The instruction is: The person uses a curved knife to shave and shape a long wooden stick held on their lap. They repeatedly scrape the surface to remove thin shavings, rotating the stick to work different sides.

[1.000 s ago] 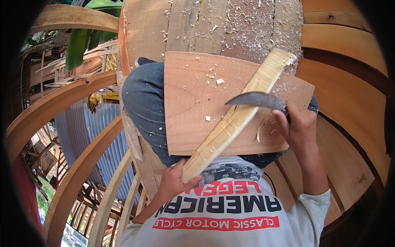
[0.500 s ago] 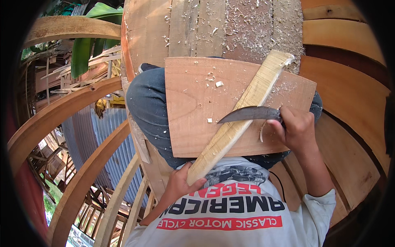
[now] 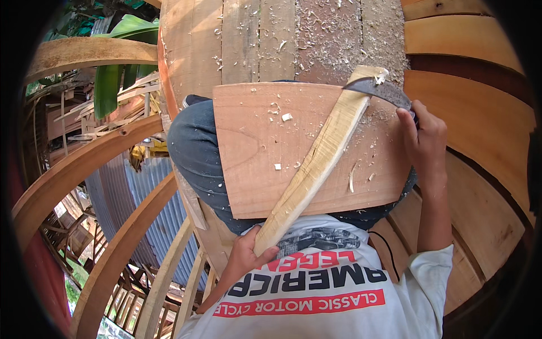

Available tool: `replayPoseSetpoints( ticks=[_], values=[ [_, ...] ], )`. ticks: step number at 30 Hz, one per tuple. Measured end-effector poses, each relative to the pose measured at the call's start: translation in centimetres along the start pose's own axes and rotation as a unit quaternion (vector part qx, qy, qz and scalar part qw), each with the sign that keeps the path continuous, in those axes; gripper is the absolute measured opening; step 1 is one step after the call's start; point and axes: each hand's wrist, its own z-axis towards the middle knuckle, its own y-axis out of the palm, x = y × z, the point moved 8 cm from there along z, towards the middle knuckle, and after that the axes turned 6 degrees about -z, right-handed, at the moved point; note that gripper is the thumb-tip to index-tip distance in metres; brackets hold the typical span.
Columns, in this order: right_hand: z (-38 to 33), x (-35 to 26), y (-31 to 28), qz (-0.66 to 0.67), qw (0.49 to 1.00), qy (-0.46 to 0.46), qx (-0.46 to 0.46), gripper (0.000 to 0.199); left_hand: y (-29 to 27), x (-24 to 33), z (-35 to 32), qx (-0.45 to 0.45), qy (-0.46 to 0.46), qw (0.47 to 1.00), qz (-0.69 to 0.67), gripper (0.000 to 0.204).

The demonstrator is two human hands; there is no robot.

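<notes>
A pale wooden stick (image 3: 316, 164) slants across a reddish wooden board (image 3: 248, 164) that rests over my legs. My left hand (image 3: 248, 250) is closed round the stick's near end, close to my shirt. In my right hand (image 3: 427, 133) is a knife with a dark curved blade (image 3: 379, 89); its handle is mostly hidden by my fingers. The blade lies across the far end of the stick, just short of a frayed curl of wood (image 3: 382, 76). Small chips (image 3: 287, 117) and shavings (image 3: 352, 177) lie on the board.
Beyond the board, a plank floor (image 3: 243, 45) is strewn with shavings, thickest at the right. Curved wooden ribs (image 3: 84, 155) rise at the left, with corrugated sheet metal (image 3: 152, 198) and scrap wood behind them. Wide curved planks (image 3: 468, 113) form the right side.
The knife blade has moved from mid-stick to the stick's far end, with my right hand moving forward and right. My left hand keeps its hold. The view has shifted slightly.
</notes>
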Motion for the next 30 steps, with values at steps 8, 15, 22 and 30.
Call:
replayPoseSetpoints(
  ticks=[8, 15, 22, 30],
  values=[
    [0.1, 0.1, -0.9, -0.007, 1.0, 0.012, 0.012, 0.04, 0.5, -0.1, 0.2, -0.016, 0.004, 1.0, -0.026, 0.048],
    [-1.2, -1.7, 0.1, 0.17, 0.977, 0.097, -0.089, 0.031, 0.3, 0.1, 0.3, -0.023, 0.015, 0.999, -0.044, 0.046],
    [-5.5, -4.8, 1.9, 0.37, 0.85, 0.021, -0.376, 0.022, 0.5, 0.1, 0.1, -0.034, -0.012, 0.997, -0.062, 0.045],
    [-4.2, -0.2, 2.0, 0.447, 0.85, 0.186, -0.207, 0.015, 0.7, -0.5, -0.1, -0.067, -0.038, 0.993, -0.086, 0.053]
  ],
)
